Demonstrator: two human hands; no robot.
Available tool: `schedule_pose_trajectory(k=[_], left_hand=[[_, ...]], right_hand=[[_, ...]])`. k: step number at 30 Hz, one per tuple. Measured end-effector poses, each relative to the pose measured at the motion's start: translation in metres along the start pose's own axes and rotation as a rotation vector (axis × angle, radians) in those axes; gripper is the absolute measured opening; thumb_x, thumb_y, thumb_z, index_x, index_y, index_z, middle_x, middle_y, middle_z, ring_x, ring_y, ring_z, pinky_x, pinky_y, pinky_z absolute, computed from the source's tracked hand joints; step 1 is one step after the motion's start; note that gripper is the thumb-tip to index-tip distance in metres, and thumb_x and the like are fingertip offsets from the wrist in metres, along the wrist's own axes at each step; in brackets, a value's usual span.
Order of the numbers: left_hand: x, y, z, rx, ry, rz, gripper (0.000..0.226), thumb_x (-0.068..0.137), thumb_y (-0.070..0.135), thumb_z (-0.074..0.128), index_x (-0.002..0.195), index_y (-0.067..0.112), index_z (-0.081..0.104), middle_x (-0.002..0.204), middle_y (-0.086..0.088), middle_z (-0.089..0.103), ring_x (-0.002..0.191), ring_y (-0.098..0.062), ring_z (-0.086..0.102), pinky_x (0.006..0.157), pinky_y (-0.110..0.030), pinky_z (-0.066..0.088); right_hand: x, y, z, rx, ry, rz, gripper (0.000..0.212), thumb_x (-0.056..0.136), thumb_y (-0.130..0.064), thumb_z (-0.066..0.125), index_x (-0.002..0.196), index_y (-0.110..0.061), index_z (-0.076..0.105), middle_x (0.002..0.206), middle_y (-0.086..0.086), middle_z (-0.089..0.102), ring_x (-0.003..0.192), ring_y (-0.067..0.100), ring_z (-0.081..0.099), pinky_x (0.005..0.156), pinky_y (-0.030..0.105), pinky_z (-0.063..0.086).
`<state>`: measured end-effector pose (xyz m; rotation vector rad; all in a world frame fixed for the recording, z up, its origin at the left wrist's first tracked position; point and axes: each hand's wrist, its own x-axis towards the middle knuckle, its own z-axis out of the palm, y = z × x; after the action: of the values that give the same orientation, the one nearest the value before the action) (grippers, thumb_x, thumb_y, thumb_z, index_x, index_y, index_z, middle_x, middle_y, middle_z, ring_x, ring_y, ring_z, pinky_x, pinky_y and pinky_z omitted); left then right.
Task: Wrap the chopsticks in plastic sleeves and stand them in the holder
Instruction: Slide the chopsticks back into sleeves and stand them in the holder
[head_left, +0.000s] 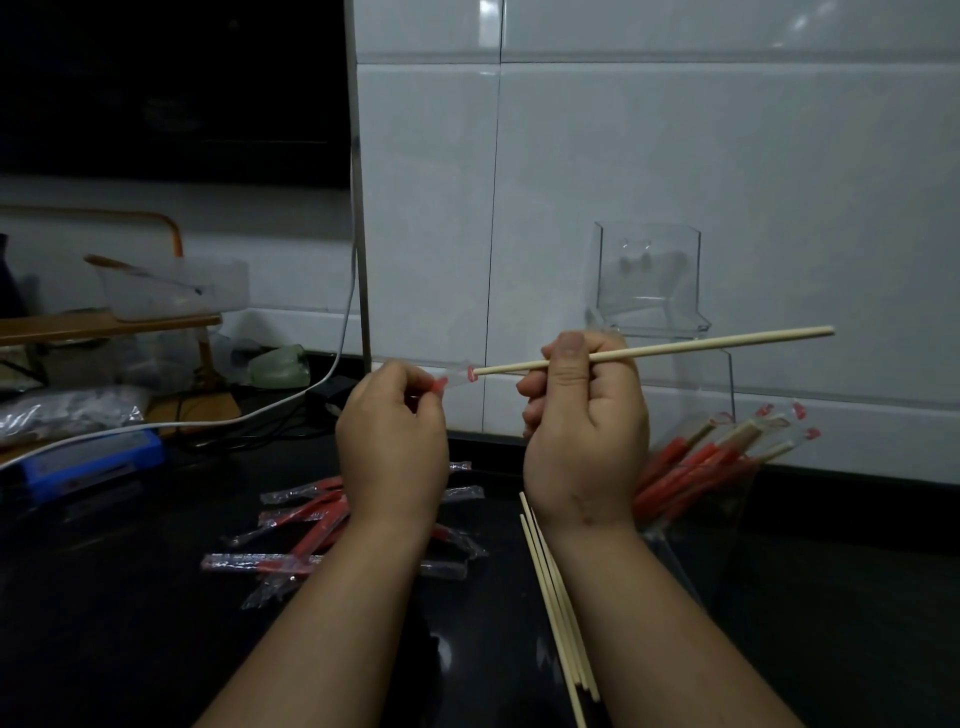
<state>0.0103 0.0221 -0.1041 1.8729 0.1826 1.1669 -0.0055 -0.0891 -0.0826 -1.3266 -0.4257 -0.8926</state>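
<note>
My right hand (584, 421) grips a bare wooden chopstick (727, 344) that points left, its tip at the mouth of a clear plastic sleeve with red print (457, 378). My left hand (392, 431) pinches that sleeve at its other end. Both hands are raised above the dark counter. Several empty red-and-clear sleeves (311, 525) lie in a loose pile below my left hand. A few bare chopsticks (558, 613) lie side by side under my right forearm. At the right, a clear holder (727, 499) has several wrapped chopsticks (696, 462) leaning in it.
A second clear plastic holder (649, 280) stands against the white tiled wall. At the left are a blue box (93, 462), a white cable (208, 423), a wooden rack with containers (104, 322) and a plastic bag (67, 410).
</note>
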Motion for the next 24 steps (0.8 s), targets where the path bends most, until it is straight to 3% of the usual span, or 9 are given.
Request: schedule_pose_trajectory(k=[4, 10, 16, 21, 24], left_hand=[[-0.0010, 0.0018, -0.0005, 0.018, -0.012, -0.002, 0.017, 0.093, 0.023, 0.068, 0.078, 0.028, 0.061, 0.080, 0.006, 0.061, 0.073, -0.005, 0.055, 0.056, -0.013, 0.034], [-0.0020, 0.0033, -0.0013, 0.024, -0.027, 0.026, 0.016, 0.092, 0.018, 0.068, 0.079, 0.025, 0.062, 0.081, 0.007, 0.060, 0.073, -0.003, 0.053, 0.057, -0.006, 0.036], [-0.0035, 0.0026, 0.0003, 0.058, -0.036, 0.186, 0.008, 0.087, 0.011, 0.071, 0.083, 0.016, 0.068, 0.079, 0.010, 0.056, 0.074, -0.009, 0.053, 0.063, -0.015, 0.037], [-0.0048, 0.0009, 0.0022, 0.077, -0.016, 0.340, 0.007, 0.084, 0.015, 0.077, 0.089, 0.018, 0.073, 0.080, 0.014, 0.059, 0.069, -0.009, 0.056, 0.063, -0.025, 0.043], [-0.0040, -0.0025, 0.0024, 0.104, -0.006, 0.356, 0.008, 0.084, 0.018, 0.077, 0.092, 0.019, 0.075, 0.083, 0.008, 0.068, 0.070, -0.011, 0.059, 0.063, -0.025, 0.044]], right_hand=[[0.0006, 0.0023, 0.0008, -0.029, 0.002, -0.003, 0.021, 0.091, -0.055, 0.042, 0.081, -0.040, 0.054, 0.066, -0.005, 0.062, 0.057, 0.012, 0.054, 0.054, 0.037, 0.045], [-0.0002, 0.0014, 0.0011, -0.050, -0.013, 0.020, 0.020, 0.093, -0.051, 0.045, 0.081, -0.037, 0.054, 0.065, -0.002, 0.060, 0.053, 0.010, 0.050, 0.051, 0.039, 0.045], [-0.0005, -0.0018, -0.0010, -0.122, -0.059, 0.016, 0.025, 0.098, -0.026, 0.058, 0.073, -0.030, 0.056, 0.072, 0.003, 0.062, 0.061, 0.019, 0.056, 0.057, 0.040, 0.049], [0.0023, 0.0014, -0.0010, -0.150, -0.061, 0.043, 0.022, 0.096, -0.025, 0.061, 0.074, -0.030, 0.059, 0.073, -0.001, 0.063, 0.064, 0.013, 0.059, 0.061, 0.040, 0.053], [0.0031, -0.0010, -0.0013, -0.123, -0.055, 0.035, 0.018, 0.097, -0.030, 0.059, 0.079, -0.030, 0.058, 0.067, -0.001, 0.061, 0.060, 0.008, 0.056, 0.058, 0.027, 0.049]])
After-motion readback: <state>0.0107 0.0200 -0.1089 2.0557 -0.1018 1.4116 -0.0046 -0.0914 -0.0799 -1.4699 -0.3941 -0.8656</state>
